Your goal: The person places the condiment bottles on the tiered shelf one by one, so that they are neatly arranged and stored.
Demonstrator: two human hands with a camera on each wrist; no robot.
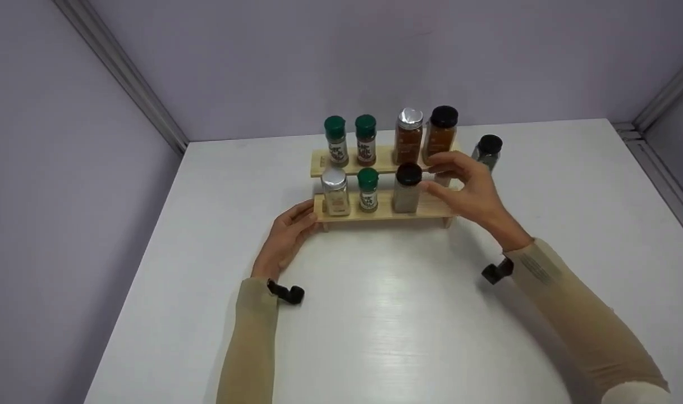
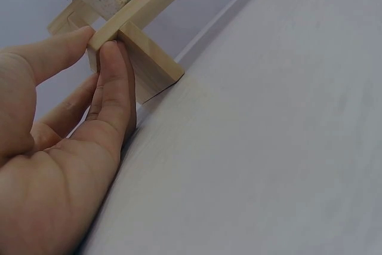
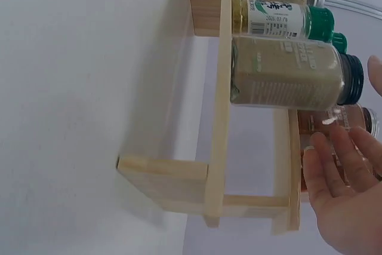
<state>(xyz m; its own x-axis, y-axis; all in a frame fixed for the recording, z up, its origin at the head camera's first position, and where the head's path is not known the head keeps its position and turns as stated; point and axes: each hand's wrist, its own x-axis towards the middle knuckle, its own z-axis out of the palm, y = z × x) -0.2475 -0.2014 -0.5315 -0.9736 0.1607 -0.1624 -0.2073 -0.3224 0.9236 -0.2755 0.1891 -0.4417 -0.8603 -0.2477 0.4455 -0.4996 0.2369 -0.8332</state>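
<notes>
A two-tier wooden spice rack (image 1: 383, 216) stands on the white table, spice jars on both tiers. At its front left corner, my left hand (image 1: 288, 235) pinches the lower shelf's end; in the left wrist view the thumb lies on the shelf end and fingers (image 2: 116, 88) are beneath it. My right hand (image 1: 470, 193) is at the rack's right side, with nothing between its parted fingers (image 3: 322, 171). Its thumb is close beside the black-capped jar of greyish powder (image 3: 286, 73), which stands rightmost on the lower tier. The other fingers overlap the upper tier's right end.
Behind are two green-capped jars (image 1: 336, 140), a silver-topped jar (image 1: 408, 137) and a black-capped reddish jar (image 1: 441, 134). A silver-topped jar (image 1: 336, 193) and small green-capped jar (image 1: 368, 191) share the lower tier. Another black-capped jar (image 1: 489, 147) stands right of the rack, near the back wall (image 1: 262, 67).
</notes>
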